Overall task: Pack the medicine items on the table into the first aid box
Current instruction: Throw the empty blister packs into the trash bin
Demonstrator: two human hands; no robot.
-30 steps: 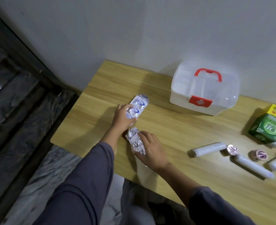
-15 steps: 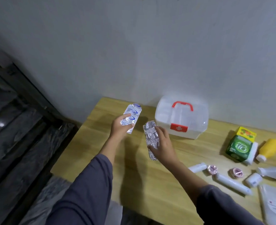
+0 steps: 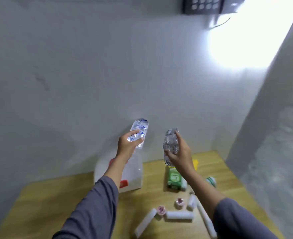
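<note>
Each grip pinches a foil blister strip, left hand (image 3: 127, 147) and right hand (image 3: 180, 153), raised above the first aid box (image 3: 133, 176).

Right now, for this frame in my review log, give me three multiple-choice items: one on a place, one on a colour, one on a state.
1. Where is the first aid box?
A. On the table against the wall
B. On the floor
C. In the right hand

2. What colour is the carton behind the right forearm?
A. Blue
B. Green
C. Black

3. What is the left hand doing?
A. Lying flat on the table
B. Gripping the box handle
C. Holding a blister strip up in the air

Answers: 1 A, the box stands on the wooden table at the wall. 2 B, its face is green. 3 C, its fingers pinch the strip well above the table.
</note>
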